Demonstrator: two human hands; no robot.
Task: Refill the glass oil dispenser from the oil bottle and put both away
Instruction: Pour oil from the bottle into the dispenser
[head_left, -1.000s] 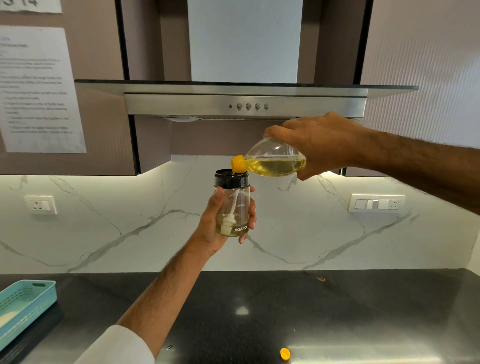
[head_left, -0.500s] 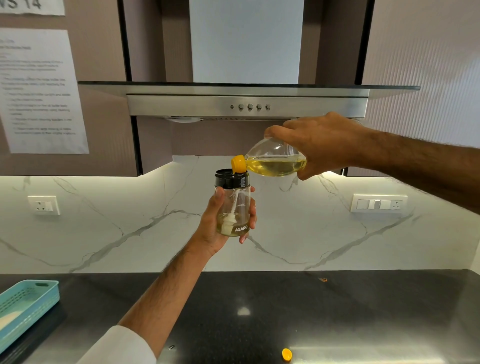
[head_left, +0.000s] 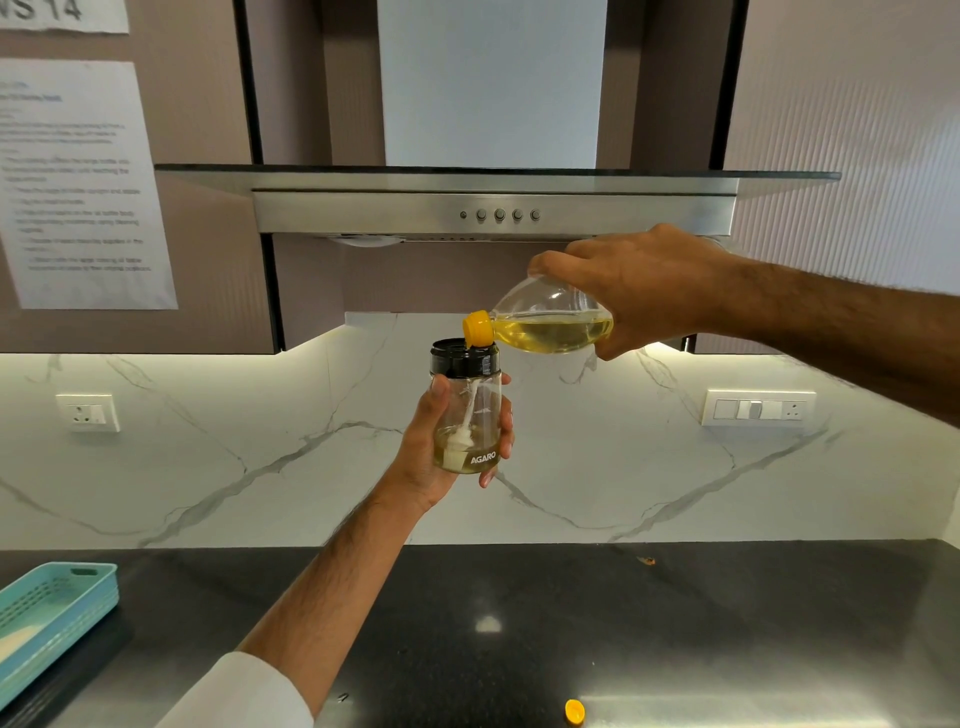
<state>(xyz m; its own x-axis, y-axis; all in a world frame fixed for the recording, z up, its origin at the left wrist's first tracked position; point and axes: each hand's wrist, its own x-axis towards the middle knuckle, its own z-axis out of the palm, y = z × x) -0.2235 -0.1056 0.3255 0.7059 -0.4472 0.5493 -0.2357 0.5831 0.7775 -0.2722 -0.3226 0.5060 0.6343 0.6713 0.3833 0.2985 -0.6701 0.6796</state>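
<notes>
1. Head view, progress: the person's left hand is wrapped around the glass oil dispenser, held upright in the air above the counter. The right hand grips the oil bottle, tipped nearly level with its yellow neck at the dispenser's black collar.
2. Only a shallow layer of oil sits in the dispenser, so the refill looks barely started; a stream is too fine to make out.
3. A small yellow cap lies on the counter's near edge. By this judgement, filling, capping and putting both away all remain.
4. Head view, room: the bottle hangs just under the hood, leaving little space to lift it. The counter below is broad and open, with a teal basket far to the left.
</notes>
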